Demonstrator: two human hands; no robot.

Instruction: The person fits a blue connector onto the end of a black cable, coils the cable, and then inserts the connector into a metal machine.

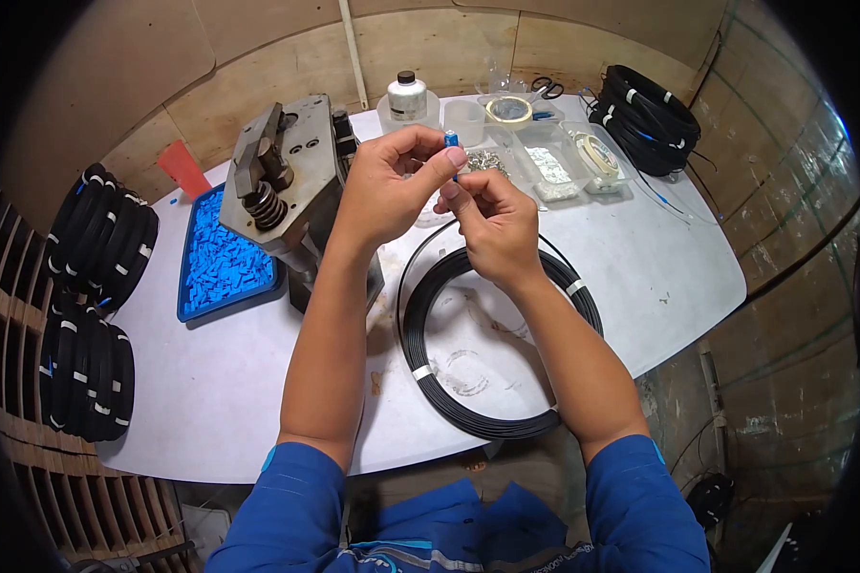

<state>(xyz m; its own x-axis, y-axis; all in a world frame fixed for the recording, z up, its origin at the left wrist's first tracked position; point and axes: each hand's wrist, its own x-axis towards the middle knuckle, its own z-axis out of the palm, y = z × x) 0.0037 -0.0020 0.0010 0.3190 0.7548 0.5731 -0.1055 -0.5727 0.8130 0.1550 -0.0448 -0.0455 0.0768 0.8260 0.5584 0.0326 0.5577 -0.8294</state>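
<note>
My left hand pinches a small blue connector piece between thumb and fingers, held up above the white table. My right hand sits just below and right of it, fingers closed on the thin black cable end that runs up into the blue piece. A black cable coil lies flat on the table under my right wrist, bound with white tape.
A grey metal press tool stands left of my hands, beside a blue tray of blue connector pieces. Clear tubs, tape rolls, a white bottle and scissors sit at the back. More black coils lie at far right and left.
</note>
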